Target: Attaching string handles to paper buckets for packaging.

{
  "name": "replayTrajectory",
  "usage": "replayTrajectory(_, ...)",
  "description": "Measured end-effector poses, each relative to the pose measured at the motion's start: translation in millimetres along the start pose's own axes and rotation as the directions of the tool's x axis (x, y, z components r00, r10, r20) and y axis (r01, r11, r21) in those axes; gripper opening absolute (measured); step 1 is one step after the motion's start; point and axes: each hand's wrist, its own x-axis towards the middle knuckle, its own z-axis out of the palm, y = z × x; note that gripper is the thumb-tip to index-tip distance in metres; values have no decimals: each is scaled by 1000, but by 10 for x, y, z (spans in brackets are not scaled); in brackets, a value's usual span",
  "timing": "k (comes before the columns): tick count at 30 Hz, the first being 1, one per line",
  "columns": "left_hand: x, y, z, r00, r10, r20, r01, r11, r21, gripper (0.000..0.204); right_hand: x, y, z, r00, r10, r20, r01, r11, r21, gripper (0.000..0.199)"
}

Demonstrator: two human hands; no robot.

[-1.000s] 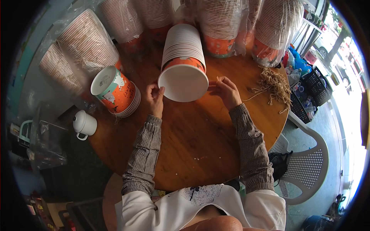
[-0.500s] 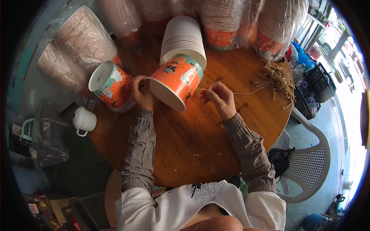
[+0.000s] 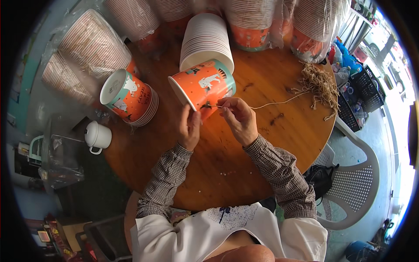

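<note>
An orange paper bucket [image 3: 201, 87] with teal edging and printed figures lies tilted on its side in front of me, its white rim toward the lower left. My left hand [image 3: 189, 129] has its fingers on the lower part of that rim, partly around it. Close to the bucket's side, my right hand [image 3: 239, 118] pinches a thin twine [image 3: 270, 105]. The twine's short end touches the bucket wall, and its other end runs right to a tangled bundle of twine [image 3: 318, 87]. Behind the bucket lies a nested stack of white buckets [image 3: 206, 37].
At the left lies a short stack of orange buckets [image 3: 139, 102], with a white lidded enamel mug [image 3: 98, 136] nearby. Plastic-wrapped bucket stacks [image 3: 251, 24] line the table's far side. Black crates [image 3: 366, 94] and a white plastic chair [image 3: 353, 183] stand at the right.
My left hand has slid down and right along the rim, and the bucket has rolled to show other printed figures. My right hand has come left and lower, against the bucket's side.
</note>
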Motion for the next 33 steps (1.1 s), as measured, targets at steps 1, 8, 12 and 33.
replayTrajectory(1, -4, -23, -31, 997, 13, 76, -20, 996, 89, 37, 2, -12, 34, 997, -69, -15, 69, 996, -53, 8)
replayTrajectory(8, 14, 91, 71, 977, -36, 208, 24, 998, 64, 41, -11, -147, 18, 987, -157, 15, 156, 960, -234, 8)
replayTrajectory(12, 32, 123, 85, 976, -29, 214, 16, 998, 62, 41, -9, -164, 32, 973, -225, 41, 225, 911, -344, 8)
replayTrajectory(33, 16, 182, 132, 981, -96, 167, 93, 995, 24, 35, -71, -145, 33, 989, -43, -142, -1, 954, -299, 10)
